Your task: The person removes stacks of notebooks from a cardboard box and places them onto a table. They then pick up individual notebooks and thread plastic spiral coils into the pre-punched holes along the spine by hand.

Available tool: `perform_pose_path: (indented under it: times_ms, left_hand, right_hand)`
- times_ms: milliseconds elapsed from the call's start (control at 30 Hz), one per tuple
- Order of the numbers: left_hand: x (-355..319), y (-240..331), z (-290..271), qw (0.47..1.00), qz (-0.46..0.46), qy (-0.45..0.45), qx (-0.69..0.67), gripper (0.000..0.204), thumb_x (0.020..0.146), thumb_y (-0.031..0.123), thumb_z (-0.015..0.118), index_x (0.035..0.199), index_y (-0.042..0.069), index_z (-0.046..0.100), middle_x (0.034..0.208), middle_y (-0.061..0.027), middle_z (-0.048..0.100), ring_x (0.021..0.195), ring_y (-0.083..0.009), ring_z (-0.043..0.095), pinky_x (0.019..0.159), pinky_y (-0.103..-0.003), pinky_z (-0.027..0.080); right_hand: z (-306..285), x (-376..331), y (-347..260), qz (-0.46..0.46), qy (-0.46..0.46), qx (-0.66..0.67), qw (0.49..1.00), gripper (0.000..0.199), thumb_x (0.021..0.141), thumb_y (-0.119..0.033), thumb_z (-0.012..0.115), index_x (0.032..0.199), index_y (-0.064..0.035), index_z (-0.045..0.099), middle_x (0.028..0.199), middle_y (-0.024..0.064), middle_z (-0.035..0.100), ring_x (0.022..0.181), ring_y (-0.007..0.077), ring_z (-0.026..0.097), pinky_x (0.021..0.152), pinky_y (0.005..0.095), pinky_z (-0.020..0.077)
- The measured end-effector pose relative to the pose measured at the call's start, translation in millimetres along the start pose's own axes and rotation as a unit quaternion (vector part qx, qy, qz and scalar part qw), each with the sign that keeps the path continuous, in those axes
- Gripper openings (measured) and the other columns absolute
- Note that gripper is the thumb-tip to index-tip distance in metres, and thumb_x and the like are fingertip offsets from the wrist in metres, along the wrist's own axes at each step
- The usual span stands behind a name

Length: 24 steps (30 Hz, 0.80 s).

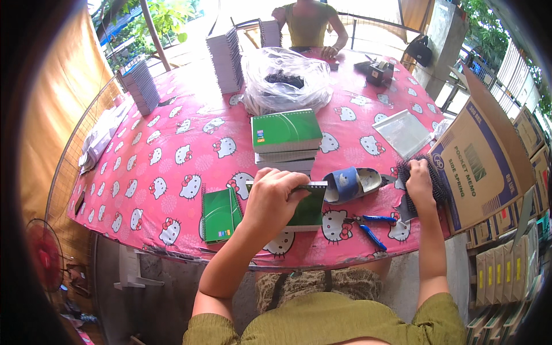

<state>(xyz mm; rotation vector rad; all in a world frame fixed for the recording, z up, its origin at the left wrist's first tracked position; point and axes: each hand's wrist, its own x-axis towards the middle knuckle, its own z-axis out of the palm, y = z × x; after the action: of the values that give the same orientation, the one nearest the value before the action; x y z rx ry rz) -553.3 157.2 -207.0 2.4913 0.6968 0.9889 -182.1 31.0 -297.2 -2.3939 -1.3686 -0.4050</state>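
Fingers [294, 181] of the left hand [275, 195] pinch the upper edge of a green notebook [309, 211], thumb on the near side; that grip probably steadies it and leaves its cover exposed. The notebook is on the person's side of the notebook stack [286, 127], which serves as landmark here. Well right of the stack, the right hand [420, 179] reaches into a heap of black spiral coils [440, 187]; whether its fingers are spread or pressed together I cannot tell, as the coils hide the tips. The stack's layers sit offset, perhaps to keep batches apart. Right of it and nearer the person, a blue slipper [344, 185] and blue-handled pliers [374, 227] lie on the worktop [190, 156], likely kept within easy reach. Left of it and nearer the person lies a spiral-bound green memo pad [218, 217].
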Motion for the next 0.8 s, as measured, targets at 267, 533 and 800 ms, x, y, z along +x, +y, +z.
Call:
perform_pose_path:
  times_ms: [267, 533, 800]
  left_hand:
    - [-21, 20, 13, 0.987, -0.062, 0.1, 0.109, 0.025, 0.072, 0.027, 0.08, 0.095, 0.018, 0.073, 0.107, 0.0028, 0.068, 0.113, -0.0212, 0.056, 0.104, -0.061, 0.011]
    - [-26, 11, 24, 0.985, -0.018, 0.171, 0.005, 0.023, 0.073, 0.021, 0.079, 0.092, 0.009, 0.074, 0.091, -0.0046, 0.068, 0.095, -0.0236, 0.058, 0.083, -0.035, 0.044]
    - [-24, 17, 22, 0.981, -0.073, 0.18, -0.004, 0.023, 0.069, 0.021, 0.082, 0.085, 0.008, 0.072, 0.083, -0.0043, 0.065, 0.085, -0.0223, 0.056, 0.076, -0.034, 0.044]
  right_hand:
    - [-86, -39, -156, -0.176, -0.05, 0.443, 0.878, 0.024, 0.077, 0.001, 0.071, 0.102, -0.0019, 0.071, 0.088, 0.0112, 0.066, 0.073, 0.0199, 0.065, 0.064, 0.0306, 0.0509]
    - [-95, -29, -168, -0.214, -0.09, 0.415, 0.88, 0.022, 0.08, 0.001, 0.068, 0.102, -0.0026, 0.07, 0.084, 0.0104, 0.065, 0.072, 0.0183, 0.063, 0.064, 0.0296, 0.0501]
    - [-91, -12, -164, -0.195, -0.281, 0.485, 0.805, 0.028, 0.079, -0.001, 0.068, 0.107, -0.0054, 0.067, 0.08, 0.009, 0.06, 0.073, 0.0214, 0.059, 0.069, 0.032, 0.0492]
